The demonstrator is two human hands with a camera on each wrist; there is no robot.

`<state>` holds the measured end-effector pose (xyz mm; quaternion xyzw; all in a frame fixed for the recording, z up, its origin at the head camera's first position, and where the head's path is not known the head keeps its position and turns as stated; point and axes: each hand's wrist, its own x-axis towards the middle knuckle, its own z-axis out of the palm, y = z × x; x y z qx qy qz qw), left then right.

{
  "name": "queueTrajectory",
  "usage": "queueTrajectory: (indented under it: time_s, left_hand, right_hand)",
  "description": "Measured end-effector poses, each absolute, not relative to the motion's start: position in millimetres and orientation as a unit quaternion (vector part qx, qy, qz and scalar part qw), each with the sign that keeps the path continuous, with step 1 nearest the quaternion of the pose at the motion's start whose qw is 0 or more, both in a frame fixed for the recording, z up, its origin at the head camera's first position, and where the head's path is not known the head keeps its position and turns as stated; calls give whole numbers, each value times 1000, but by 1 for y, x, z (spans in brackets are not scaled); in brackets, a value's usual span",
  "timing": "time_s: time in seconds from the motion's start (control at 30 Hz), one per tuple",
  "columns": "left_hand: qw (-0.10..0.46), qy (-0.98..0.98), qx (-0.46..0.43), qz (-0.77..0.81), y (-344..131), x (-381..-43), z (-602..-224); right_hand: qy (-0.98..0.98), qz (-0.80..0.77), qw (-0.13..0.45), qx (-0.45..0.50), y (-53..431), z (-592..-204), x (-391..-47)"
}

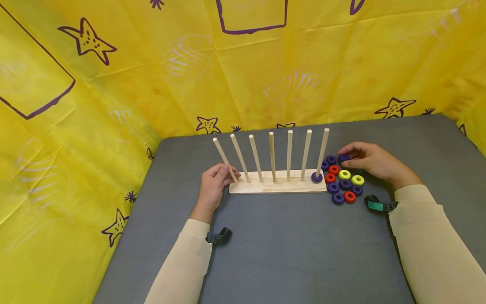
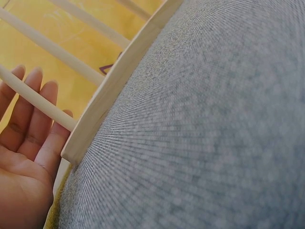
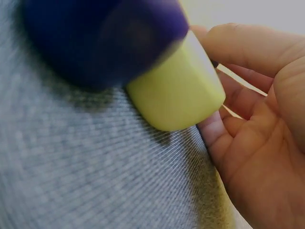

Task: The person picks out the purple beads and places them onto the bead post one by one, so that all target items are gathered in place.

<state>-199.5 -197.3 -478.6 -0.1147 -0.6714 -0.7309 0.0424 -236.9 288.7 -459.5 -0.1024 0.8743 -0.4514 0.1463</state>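
A pale wooden peg board (image 1: 279, 188) with several upright pegs stands mid-table. A purple ring (image 1: 317, 177) sits around the foot of its rightmost peg. My left hand (image 1: 213, 185) is at the board's left end; in the left wrist view its loosely extended fingers (image 2: 35, 107) lie behind the end peg (image 2: 35, 99), near the base. At the far side of the loose rings, my right hand (image 1: 373, 160) pinches a purple ring (image 1: 344, 158) between thumb and fingers. In the right wrist view a yellow ring (image 3: 183, 90) and a blurred purple ring (image 3: 100, 43) hide most of that grip.
Loose purple, red (image 1: 349, 196) and yellow rings (image 1: 357, 180) lie clustered on the grey table (image 1: 288, 245), just right of the board. A yellow patterned cloth (image 1: 243, 76) hangs behind and at the left. Each wrist wears a dark strap (image 1: 219, 237).
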Motion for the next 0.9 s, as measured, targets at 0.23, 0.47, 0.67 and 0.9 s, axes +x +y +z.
queueTrajectory:
  time_s: [0.23,0.47,0.67,0.9]
  left_hand:
    - [42,-672,-110,-731,-197,-199,-478]
    - [40,-673,-111,-730,-197,-199,-478]
    - [40,-676,-113,-727,-198,-199,-479]
    - [41,-674,-111,-729,-198,-199,-479]
  right_hand:
    - [878,-452,125,-100,288,-454,-235]
    - [883,-449,90,-100,287,-449,-235]
    - [883,-457,59,-92,282,-439,-232]
    - [885,-454,41,-90,275,-424,-225]
